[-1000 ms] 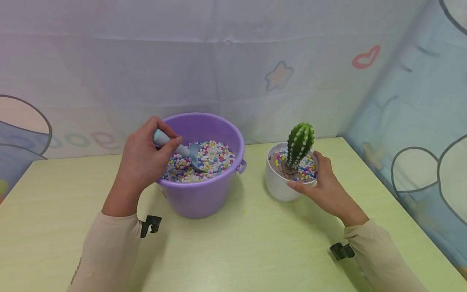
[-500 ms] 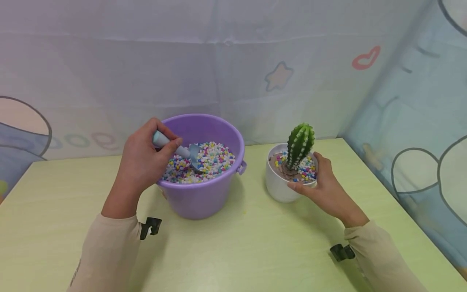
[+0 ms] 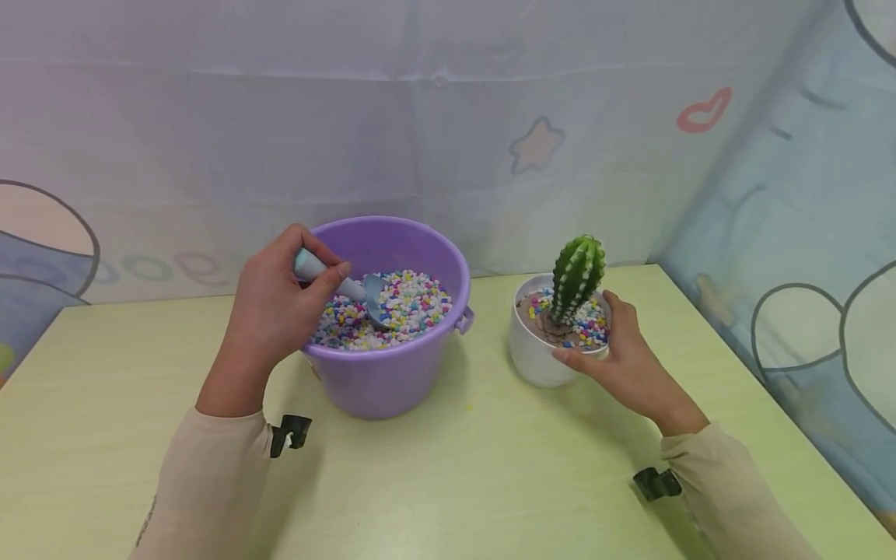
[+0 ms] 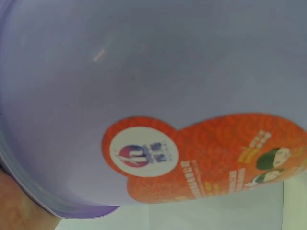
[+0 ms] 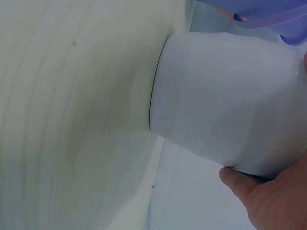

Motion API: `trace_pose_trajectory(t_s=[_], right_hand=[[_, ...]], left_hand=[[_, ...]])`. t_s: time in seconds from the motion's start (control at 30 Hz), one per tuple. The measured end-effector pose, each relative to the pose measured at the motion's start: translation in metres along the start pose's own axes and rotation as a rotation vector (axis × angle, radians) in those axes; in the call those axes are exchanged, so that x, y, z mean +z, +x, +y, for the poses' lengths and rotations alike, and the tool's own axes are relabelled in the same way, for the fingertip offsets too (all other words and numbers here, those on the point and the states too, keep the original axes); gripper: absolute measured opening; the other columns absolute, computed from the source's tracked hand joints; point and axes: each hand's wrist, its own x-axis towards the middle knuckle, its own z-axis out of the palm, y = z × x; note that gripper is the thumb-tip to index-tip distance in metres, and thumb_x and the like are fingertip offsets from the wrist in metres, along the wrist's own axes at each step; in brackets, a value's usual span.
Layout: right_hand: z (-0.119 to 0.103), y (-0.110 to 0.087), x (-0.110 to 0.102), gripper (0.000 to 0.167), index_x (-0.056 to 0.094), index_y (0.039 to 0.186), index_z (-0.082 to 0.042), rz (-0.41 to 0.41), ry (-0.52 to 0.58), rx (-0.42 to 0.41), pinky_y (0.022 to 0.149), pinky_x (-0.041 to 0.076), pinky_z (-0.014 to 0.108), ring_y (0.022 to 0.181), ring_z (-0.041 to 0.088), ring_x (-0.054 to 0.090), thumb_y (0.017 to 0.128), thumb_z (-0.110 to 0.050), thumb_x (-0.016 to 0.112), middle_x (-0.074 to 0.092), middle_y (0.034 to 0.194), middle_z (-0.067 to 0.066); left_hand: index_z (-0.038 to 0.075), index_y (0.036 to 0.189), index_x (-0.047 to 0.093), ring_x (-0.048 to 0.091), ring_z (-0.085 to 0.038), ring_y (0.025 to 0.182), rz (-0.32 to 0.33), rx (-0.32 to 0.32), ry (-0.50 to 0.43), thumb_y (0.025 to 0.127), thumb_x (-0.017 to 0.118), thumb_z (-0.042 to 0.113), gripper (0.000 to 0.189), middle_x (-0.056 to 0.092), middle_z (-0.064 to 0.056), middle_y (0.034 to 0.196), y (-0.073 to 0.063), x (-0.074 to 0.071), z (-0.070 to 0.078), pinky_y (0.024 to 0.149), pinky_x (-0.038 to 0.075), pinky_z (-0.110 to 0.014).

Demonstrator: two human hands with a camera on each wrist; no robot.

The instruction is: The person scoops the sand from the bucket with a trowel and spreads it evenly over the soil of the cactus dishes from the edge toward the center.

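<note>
Patterned cloth [image 3: 350,140] backs the table [image 3: 448,482] — left hand [image 3: 276,299] at the purple bucket's [image 3: 385,389] rim, pinching a scoop [image 3: 355,292]; right hand [image 3: 624,362] clasping a white pot [image 3: 535,358].

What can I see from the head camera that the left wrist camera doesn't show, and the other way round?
Only the head view: the blue scoop, colored pebbles, cactus, white pot and the right hand holding that pot.

Only the left wrist view: the round white logo on the red-orange label.

Both: the purple bucket and the left hand, though the wrist view catches just part of that hand.
</note>
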Motion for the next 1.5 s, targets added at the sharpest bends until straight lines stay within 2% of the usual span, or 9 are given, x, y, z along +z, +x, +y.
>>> trace_pose_trajectory(t_s=[0.37, 0.8, 1.5], right_hand=[[-0.0002, -0.0013, -0.0006, 0.111, -0.006, 0.155, -0.004, -0.007, 0.006, 0.007, 0.107, 0.022, 0.063, 0.141, 0.042, 0.018, 0.088, -0.050, 0.070, 0.006, 0.155, 0.023], [-0.0006, -0.0012, -0.0006, 0.111, -0.006, 0.155, -0.004, -0.003, -0.007, 0.005, 0.107, 0.022, 0.063, 0.140, 0.043, 0.018, 0.088, -0.050, 0.070, 0.007, 0.155, 0.024], [-0.0012, -0.0021, -0.0004, 0.111, -0.008, 0.155, -0.006, -0.009, -0.004, 0.009, 0.107, 0.022, 0.064, 0.142, 0.043, 0.016, 0.089, -0.051, 0.069, 0.004, 0.156, 0.023]], left_hand=[[0.006, 0.098, 0.055, 0.058, -0.020, 0.066, -0.007, -0.006, -0.004, 0.093, 0.069, 0.012, 0.016, 0.069, -0.010, 0.086, 0.0002, -0.0002, 0.0006, 0.058, 0.042, -0.033], [0.005, 0.099, 0.055, 0.055, -0.022, 0.067, 0.023, -0.040, 0.007, 0.094, 0.068, 0.013, 0.016, 0.062, -0.011, 0.084, 0.0012, 0.0009, 0.0039, 0.060, 0.042, -0.036], [0.005, 0.098, 0.055, 0.056, -0.022, 0.066, 0.024, -0.026, 0.003, 0.093, 0.069, 0.013, 0.017, 0.062, -0.011, 0.083, 0.0012, 0.0009, 0.0020, 0.059, 0.043, -0.035]])
